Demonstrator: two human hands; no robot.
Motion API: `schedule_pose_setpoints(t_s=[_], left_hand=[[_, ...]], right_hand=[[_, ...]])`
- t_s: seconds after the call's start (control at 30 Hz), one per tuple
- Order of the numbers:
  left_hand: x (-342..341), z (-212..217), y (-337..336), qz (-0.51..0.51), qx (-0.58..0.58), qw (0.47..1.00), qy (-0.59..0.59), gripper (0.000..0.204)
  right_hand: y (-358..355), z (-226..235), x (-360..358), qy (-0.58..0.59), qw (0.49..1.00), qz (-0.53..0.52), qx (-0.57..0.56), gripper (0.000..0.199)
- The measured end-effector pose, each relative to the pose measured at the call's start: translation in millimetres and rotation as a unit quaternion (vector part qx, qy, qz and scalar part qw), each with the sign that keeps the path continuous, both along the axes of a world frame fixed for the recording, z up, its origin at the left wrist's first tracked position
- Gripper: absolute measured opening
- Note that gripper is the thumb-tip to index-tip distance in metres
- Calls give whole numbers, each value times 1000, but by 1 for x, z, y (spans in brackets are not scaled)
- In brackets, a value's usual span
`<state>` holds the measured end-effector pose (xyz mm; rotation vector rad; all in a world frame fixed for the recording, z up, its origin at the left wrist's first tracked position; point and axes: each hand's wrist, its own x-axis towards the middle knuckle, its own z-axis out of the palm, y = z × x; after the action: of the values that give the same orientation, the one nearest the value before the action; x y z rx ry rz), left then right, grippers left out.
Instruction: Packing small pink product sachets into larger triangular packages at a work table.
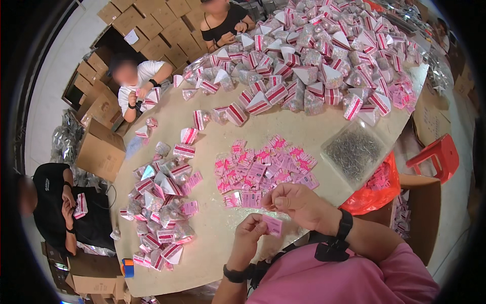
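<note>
My left hand (248,237) is closed on a small pink card (273,226), pinched between thumb and fingers near the table's front edge. Just above and to the right of that card, my right hand (296,203) has its thumb and fingertips drawn together. Whatever sits in that pinch is too small to make out. Beyond my hands lies a spread heap of pink printed cards (279,158), its nearest cards close to my right fingertips.
A clear tray (356,152) of small metal pieces stands right, above a red plastic bag (372,190). Filled bags with pink-and-white card tops form a left heap (162,202) and a large far pile (324,61). Three people work around the table; a red stool (439,158) stands right.
</note>
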<state>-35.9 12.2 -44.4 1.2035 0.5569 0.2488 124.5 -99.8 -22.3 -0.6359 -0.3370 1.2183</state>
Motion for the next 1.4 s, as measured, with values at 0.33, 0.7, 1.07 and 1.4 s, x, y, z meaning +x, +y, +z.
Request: schedule_pose_setpoints(t_s=[0.33,0.7,1.07,1.4], left_hand=[[26,68,-7,47,549,833,-59,13],[31,65,-12,98,575,811,-49,8],[24,84,22,-172,377,909,-54,46],[18,66,7,-70,515,854,-31,9]], right_hand=[[1,16,-6,-98,994,-18,-47,12],[6,9,-13,-40,999,11,-32,6],[-7,24,-2,-89,981,154,-79,7],[0,27,-5,-166,970,138,-115,5]])
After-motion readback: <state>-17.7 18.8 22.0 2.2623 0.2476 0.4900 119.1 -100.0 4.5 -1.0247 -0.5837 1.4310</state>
